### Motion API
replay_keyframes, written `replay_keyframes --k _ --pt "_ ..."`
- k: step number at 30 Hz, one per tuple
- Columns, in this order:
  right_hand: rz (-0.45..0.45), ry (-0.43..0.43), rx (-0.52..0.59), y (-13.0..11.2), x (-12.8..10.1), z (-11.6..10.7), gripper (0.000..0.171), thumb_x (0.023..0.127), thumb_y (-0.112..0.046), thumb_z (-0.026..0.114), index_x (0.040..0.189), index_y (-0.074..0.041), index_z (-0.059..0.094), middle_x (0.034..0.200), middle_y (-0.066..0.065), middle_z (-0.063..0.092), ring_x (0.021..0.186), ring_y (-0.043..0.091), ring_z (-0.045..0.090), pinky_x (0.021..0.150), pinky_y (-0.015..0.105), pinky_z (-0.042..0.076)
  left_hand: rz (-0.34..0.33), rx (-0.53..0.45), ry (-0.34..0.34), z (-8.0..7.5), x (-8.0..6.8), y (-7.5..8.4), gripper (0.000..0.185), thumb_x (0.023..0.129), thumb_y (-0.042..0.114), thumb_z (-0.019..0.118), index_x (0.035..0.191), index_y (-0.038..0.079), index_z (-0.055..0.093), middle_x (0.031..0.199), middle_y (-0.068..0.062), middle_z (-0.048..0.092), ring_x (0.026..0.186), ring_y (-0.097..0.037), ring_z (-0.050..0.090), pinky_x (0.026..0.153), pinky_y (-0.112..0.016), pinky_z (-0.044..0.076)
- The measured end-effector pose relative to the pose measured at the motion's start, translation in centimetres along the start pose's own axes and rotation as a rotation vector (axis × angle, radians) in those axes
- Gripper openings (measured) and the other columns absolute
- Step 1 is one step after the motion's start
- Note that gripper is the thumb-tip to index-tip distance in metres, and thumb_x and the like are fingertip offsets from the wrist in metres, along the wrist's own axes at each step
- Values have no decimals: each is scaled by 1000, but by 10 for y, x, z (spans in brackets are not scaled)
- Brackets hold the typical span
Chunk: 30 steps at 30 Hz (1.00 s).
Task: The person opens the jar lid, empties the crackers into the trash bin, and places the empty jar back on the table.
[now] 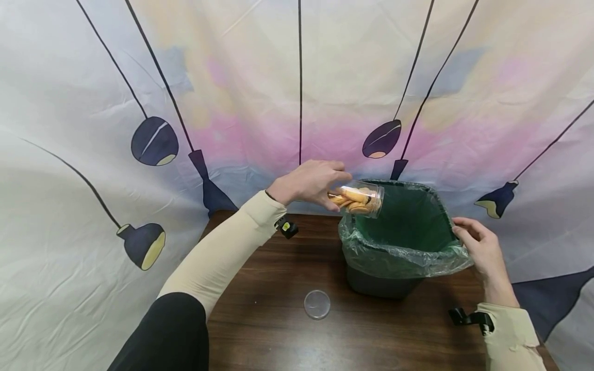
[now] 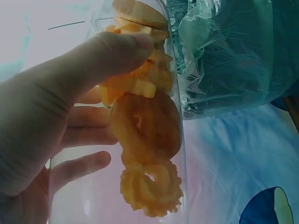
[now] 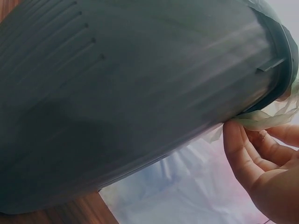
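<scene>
A clear plastic jar [image 1: 378,198] lies tipped on its side in the grip of my left hand [image 1: 314,181], its end over the left rim of the bin [image 1: 378,284]. Inside it are several golden biscuits [image 1: 356,196]; in the left wrist view a ring-shaped biscuit with a fluted edge [image 2: 152,189] shows through the wall. A thin green bin liner [image 1: 403,262] lines the bin and folds over its rim. At the right rim my right hand [image 1: 484,250] pinches the liner edge, thumb and fingers curled on it in the right wrist view.
On the dark wooden table [image 1: 278,273], a round clear lid [image 1: 317,304] lies in front and left of the bin. Close behind the table hangs a pale fabric backdrop [image 1: 250,103] printed with lamps.
</scene>
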State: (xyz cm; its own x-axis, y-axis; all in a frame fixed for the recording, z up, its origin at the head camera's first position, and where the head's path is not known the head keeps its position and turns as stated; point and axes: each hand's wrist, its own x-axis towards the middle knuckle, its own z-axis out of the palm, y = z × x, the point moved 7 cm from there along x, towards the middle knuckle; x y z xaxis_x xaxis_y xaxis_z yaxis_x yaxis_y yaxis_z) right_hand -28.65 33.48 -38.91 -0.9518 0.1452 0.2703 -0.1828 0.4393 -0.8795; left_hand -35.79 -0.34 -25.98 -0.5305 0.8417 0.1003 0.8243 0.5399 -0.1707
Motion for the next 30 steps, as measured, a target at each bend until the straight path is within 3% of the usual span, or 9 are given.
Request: replay_keyframes --k 17,30 --pt "-5 -2 -9 0 0 -1 29 99 -25 56 125 -11 62 100 -27 56 89 -2 50 68 13 40 -37 -132 35 4 -7 -2 79 73 64 74 137 21 55 109 2 53 82 -13 48 64 -29 43" --pt "-1 -4 21 2 -1 1 30 99 -25 56 126 -12 62 105 -28 56 93 -4 51 71 12 40 -35 -171 59 4 -8 -3 77 74 64 73 137 22 55 108 3 54 78 -11 49 64 -28 43"
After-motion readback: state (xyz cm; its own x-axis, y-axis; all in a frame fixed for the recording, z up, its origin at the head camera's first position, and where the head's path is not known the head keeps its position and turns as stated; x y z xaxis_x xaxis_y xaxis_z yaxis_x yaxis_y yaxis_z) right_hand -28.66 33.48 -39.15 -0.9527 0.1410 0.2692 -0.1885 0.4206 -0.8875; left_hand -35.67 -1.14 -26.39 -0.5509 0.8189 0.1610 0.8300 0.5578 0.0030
